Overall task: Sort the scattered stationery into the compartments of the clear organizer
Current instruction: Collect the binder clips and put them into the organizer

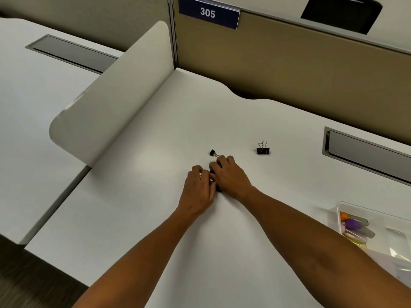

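Both hands meet at the middle of the white desk (pixel 155 218). My left hand (pixel 199 188) and my right hand (pixel 229 176) curl their fingers round black binder clips (pixel 216 187), which show only as dark bits between the fingers. A small black binder clip (pixel 213 152) lies just beyond my right fingertips. A larger black binder clip (pixel 263 149) stands apart to the right with its wire handles up. The clear organizer (pixel 347 207) sits at the right edge, holding an orange piece, a purple piece and several pale items.
A curved white divider panel (pixel 106 107) rises along the desk's left side. A grey cable tray slot (pixel 364 152) is set into the desk at the far right. A tan partition wall with a "305" sign (pixel 208 13) backs the desk.
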Available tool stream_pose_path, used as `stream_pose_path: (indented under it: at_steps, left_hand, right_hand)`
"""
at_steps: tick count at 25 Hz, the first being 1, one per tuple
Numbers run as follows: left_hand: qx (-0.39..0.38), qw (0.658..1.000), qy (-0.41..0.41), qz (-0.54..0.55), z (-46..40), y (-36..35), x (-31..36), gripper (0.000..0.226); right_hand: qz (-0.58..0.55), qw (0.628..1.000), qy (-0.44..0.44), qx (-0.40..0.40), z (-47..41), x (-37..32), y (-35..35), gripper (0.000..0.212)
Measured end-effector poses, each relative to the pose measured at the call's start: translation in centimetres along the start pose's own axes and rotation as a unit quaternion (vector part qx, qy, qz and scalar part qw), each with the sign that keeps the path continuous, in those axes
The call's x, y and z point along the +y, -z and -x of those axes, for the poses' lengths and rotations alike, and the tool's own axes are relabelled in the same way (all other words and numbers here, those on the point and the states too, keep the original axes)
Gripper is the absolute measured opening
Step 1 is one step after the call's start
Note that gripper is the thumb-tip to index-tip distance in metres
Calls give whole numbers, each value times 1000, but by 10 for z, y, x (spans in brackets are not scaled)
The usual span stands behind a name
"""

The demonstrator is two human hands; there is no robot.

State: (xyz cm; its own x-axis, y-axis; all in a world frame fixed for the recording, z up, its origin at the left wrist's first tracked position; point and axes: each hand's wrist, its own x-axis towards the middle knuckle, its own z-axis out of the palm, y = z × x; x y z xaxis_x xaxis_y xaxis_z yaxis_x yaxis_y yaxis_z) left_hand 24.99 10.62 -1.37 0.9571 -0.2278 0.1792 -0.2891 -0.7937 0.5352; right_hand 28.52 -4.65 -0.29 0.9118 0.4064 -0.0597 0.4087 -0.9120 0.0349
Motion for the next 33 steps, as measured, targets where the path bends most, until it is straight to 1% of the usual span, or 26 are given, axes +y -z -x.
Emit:
stream_pose_path:
  at_steps: [2, 4, 5, 6, 7, 9, 10, 11, 12, 13, 15, 16, 17, 18, 19, 20, 22, 23, 25, 27, 28, 29, 30, 31, 32, 33]
  left_hand:
    - [0, 1000, -21, -23, 0, -2, -5, 26]
    - [-4, 997, -51, -58, 0, -3, -9, 30]
    - [-6, 995, -68, -73, -1, -3, -11, 30]
    - [-6, 993, -85, -85, -1, -4, -13, 29]
    - [-3, 990, -100, -95, -1, -4, -16, 27]
    - [2, 988, -119, -103, -2, -4, -20, 27]
    - [3, 987, -122, -102, -2, -3, -21, 27]
    - [4, 987, -124, -104, -3, -3, -21, 27]
    - [4, 987, -123, -106, -5, -2, -21, 25]
    - [4, 987, -121, -108, -6, -1, -21, 24]
    - [5, 988, -114, -107, -7, 2, -18, 22]
    - [8, 989, -111, -103, -7, 4, -18, 23]
    - [11, 990, -104, -94, -6, 6, -18, 23]
    - [13, 993, -90, -78, -5, 7, -18, 23]
    - [21, 996, -64, -54, -4, 9, -18, 24]
    - [28, 999, -25, -18, -3, 10, -18, 26]
    - [42, 993, 75, 83, -4, 14, -17, 35]
    - [52, 981, 128, 138, -5, 18, -16, 41]
    - [62, 954, 205, 211, -9, 23, -13, 53]
    - [34, 921, 260, 289, -14, 26, -8, 60]
    - [13, 884, 300, 360, -15, 27, -4, 61]
    - [-3, 827, 345, 443, -17, 29, 0, 63]
    - [-14, 761, 382, 525, -18, 32, 5, 63]
    - [-17, 698, 400, 594, -19, 34, 9, 64]
    - [-16, 652, 405, 640, -20, 36, 14, 64]
    - [-13, 620, 403, 673, -21, 38, 20, 64]
  right_hand:
    - [-17, 997, -6, 70, 4, -2, 0, 24]
    - [-17, 996, -14, 91, 4, -1, 4, 15]
    - [-3, 997, -5, 76, 4, 1, 4, 11]
    - [20, 999, 12, 37, 2, 3, 4, 8]
    - [40, 999, 29, -1, 0, 4, 4, 15]
    - [66, 996, 54, -34, 0, 9, 4, 29]
    - [72, 996, 51, -23, 1, 8, 9, 27]
    - [77, 996, 36, -23, 2, 6, 16, 18]
    - [73, 997, 17, -6, 3, 5, 19, 10]
    - [64, 997, -2, 33, 2, 6, 18, 11]
    - [-18, 998, -57, 15, 2, 10, 14, 4]
    - [-86, 991, -104, -7, 3, 13, 11, 7]
    - [-176, 973, -151, -16, 5, 15, 10, 10]
    - [-276, 939, -205, 2, 9, 18, 10, 10]
    - [-373, 890, -260, 27, 14, 20, 12, 9]
    - [-466, 826, -312, 49, 18, 22, 14, 7]
    - [-635, 667, -384, 70, 24, 25, 19, 6]
    - [-702, 583, -404, 68, 27, 26, 23, 7]
    - [-803, 410, -428, 64, 30, 28, 31, 10]
    - [-868, 253, -424, 59, 37, 30, 39, 16]
    - [-890, 191, -410, 63, 41, 30, 42, 20]
    - [-904, 143, -396, 71, 45, 30, 44, 21]
    - [-915, 105, -381, 80, 50, 29, 47, 22]
    - [-923, 77, -368, 88, 55, 28, 48, 22]
    - [-928, 58, -355, 94, 61, 27, 50, 20]
    - [-933, 47, -343, 96, 66, 25, 51, 18]
